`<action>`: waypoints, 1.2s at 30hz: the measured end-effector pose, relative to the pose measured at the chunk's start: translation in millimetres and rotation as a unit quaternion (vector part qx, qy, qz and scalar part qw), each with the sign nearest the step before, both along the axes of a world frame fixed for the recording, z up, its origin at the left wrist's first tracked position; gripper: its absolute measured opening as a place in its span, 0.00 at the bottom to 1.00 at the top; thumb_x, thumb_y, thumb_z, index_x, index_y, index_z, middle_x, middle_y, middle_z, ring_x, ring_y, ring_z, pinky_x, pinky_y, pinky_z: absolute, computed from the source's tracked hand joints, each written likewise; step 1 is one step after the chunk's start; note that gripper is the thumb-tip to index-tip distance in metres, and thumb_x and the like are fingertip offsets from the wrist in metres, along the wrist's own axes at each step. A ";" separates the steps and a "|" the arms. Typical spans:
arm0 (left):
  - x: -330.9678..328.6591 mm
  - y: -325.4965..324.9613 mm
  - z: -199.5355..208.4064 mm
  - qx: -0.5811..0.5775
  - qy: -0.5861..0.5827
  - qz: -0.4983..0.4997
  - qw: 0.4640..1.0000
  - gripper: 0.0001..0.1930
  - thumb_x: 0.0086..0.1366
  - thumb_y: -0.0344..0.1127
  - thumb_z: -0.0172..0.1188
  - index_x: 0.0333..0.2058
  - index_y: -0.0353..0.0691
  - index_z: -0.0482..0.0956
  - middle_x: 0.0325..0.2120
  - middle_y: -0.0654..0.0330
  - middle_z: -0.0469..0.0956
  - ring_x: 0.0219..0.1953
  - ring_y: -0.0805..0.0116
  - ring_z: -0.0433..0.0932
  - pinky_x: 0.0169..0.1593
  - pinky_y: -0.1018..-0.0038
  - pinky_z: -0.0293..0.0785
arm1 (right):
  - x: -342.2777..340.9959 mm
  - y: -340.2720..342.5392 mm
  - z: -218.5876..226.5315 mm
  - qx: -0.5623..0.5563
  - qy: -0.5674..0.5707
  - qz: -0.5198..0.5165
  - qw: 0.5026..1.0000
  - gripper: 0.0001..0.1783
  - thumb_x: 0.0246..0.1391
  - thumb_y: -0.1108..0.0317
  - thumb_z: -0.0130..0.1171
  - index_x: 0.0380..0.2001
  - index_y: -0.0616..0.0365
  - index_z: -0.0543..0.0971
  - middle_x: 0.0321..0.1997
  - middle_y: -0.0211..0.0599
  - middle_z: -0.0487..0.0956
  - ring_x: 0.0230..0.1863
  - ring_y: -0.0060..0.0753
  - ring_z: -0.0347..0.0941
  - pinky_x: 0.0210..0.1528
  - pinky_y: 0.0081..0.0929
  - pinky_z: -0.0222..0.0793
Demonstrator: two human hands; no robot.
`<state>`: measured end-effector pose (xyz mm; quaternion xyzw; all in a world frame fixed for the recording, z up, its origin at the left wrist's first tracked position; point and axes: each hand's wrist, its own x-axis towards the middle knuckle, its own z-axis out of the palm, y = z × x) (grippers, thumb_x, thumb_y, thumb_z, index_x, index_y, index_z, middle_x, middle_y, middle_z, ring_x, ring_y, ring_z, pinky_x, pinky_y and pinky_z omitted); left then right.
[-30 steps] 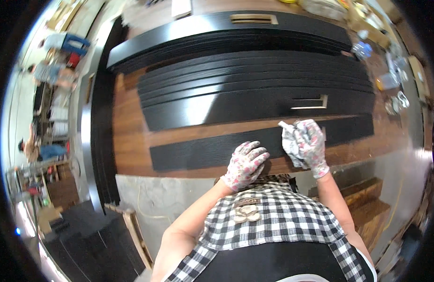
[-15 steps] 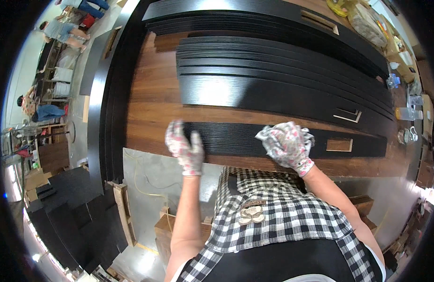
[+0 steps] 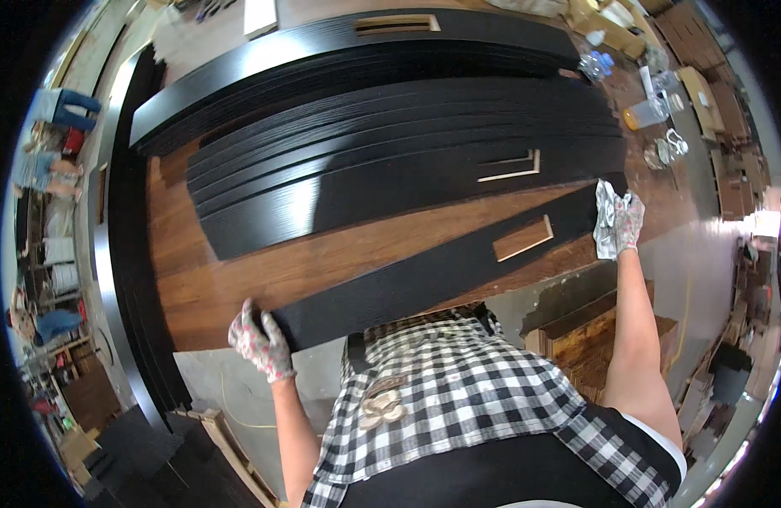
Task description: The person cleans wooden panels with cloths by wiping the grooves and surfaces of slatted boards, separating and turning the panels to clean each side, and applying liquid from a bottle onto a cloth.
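A long black board [image 3: 390,277] with a rectangular cutout lies slantwise along the near edge of the wooden table, its right end farther away. My left hand [image 3: 262,340], in a white glove with a pink pattern, grips the board's left end. At the far right end, my right hand [image 3: 630,222], in a similar glove, is closed on a crumpled silvery-grey cloth [image 3: 606,222] that rests against the board. The fingertips of this hand are partly hidden by the cloth.
Several black boards [image 3: 339,182] lie overlapped beyond, and another stack [image 3: 272,59] stands behind them. More black boards [image 3: 124,254] run along the left side. Bottles [image 3: 646,114] and a glass jar [image 3: 661,154] sit at the right. A wooden crate [image 3: 615,339] stands below. Other people [image 3: 47,169] are far left.
My hands have spread apart to the board's two ends, the right one carrying the cloth. The board now lies slanted, its upper face looking smooth where ridges showed. The view has turned.
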<state>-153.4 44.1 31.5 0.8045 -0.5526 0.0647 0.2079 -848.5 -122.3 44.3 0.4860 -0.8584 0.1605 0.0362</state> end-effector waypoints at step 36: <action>149.6 -38.4 -39.0 -0.218 0.712 0.067 0.664 0.20 0.63 0.33 0.50 0.52 0.31 0.70 0.50 0.51 0.74 0.51 0.59 0.72 0.55 0.66 0.68 | 22.4 46.8 -2.6 -0.333 -0.634 -0.120 0.687 0.08 0.55 0.69 0.49 0.32 0.57 0.77 0.26 0.35 0.76 0.27 0.32 0.73 0.32 0.28 0.72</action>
